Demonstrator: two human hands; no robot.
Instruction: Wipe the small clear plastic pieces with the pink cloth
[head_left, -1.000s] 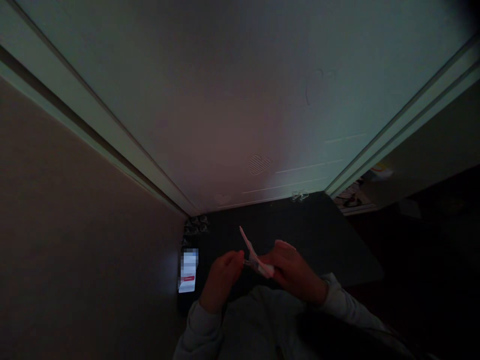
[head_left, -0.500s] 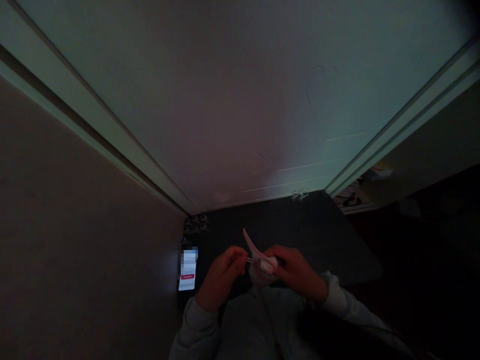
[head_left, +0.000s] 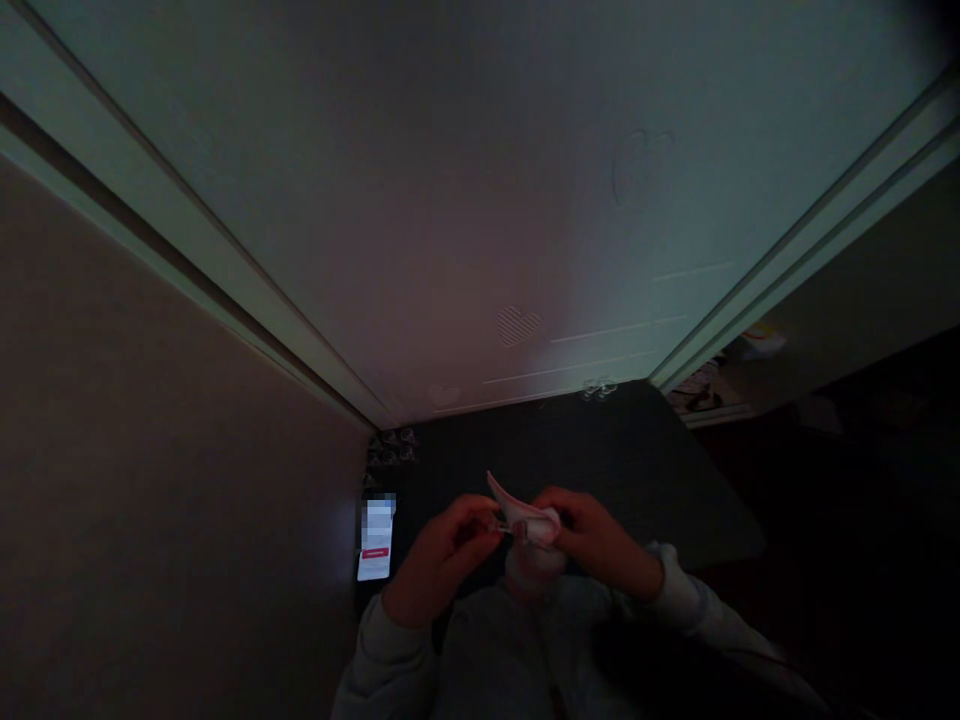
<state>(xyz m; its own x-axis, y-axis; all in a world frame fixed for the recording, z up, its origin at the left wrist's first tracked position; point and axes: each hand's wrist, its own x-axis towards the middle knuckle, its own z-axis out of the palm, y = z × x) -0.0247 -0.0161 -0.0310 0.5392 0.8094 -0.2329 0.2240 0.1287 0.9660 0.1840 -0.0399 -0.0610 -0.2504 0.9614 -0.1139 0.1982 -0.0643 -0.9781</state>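
A pink and white item with a long pointed flap (head_left: 517, 507) is gripped at its right side by my right hand (head_left: 604, 537). A rounded pinkish part (head_left: 534, 572) hangs below it; in the dim light I cannot make out what kind of thing it is. My left hand (head_left: 444, 558) is closed in a pinch on a small, thin, pale piece (head_left: 505, 528), whose end meets the left side of the pink item. Both hands are close together in front of my body, above the near edge of the dark tabletop.
A lit phone (head_left: 374, 555) leans at the left, below several small clear pieces (head_left: 390, 447) on the dark tabletop (head_left: 600, 450). More clear pieces (head_left: 598, 388) lie by the pale back panel (head_left: 450, 250), which bears heart outlines. A side wall (head_left: 187, 450) stands left.
The pink item has tilted and shifted slightly right and down. My left hand has moved a little toward it, bringing the thin piece closer. The phone and clear pieces are unmoved.
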